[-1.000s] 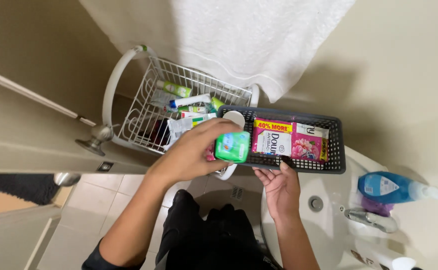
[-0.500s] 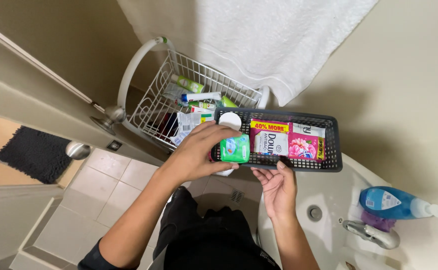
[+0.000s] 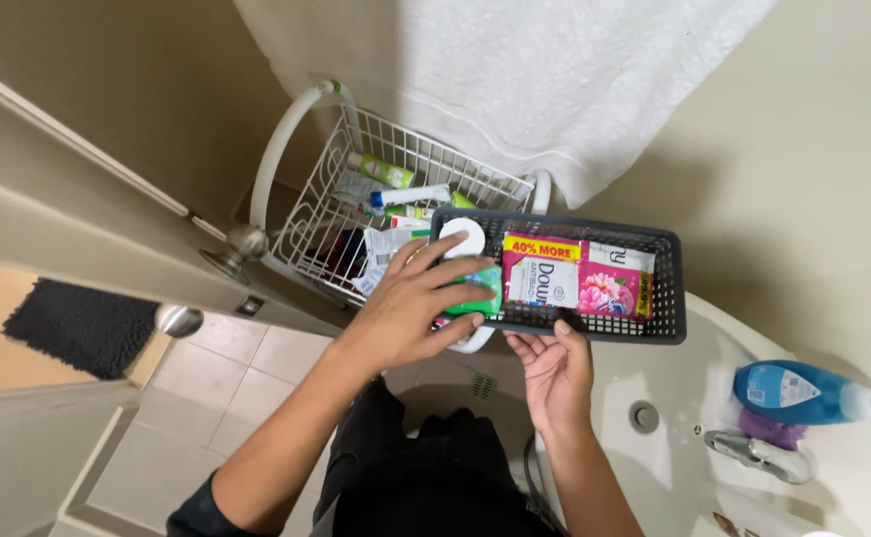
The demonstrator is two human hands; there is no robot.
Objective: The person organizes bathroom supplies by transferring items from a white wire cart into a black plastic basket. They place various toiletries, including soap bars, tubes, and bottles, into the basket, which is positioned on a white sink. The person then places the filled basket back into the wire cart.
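Observation:
A dark plastic basket [image 3: 666, 298] is held up over the edge of a white sink [image 3: 684, 418]. My right hand [image 3: 551, 370] supports it from below at its near rim. My left hand [image 3: 410, 306] reaches into the basket's left end and grips a green packet [image 3: 482, 288] lying next to a round white lid [image 3: 463, 237]. Pink and white sachets [image 3: 575, 274] fill the middle of the basket.
A white wire rack [image 3: 311, 214] with tubes and small bottles stands behind the basket, under a hanging white towel [image 3: 555, 80]. A blue bottle [image 3: 793, 391] and a tap [image 3: 754, 452] sit at the sink's right. A door with a round knob [image 3: 239, 247] is on the left, with a dark mat [image 3: 77, 326] beyond.
My left hand has lowered the green packet further into the basket's left end. The view has shifted slightly left; the right hand stays under the basket.

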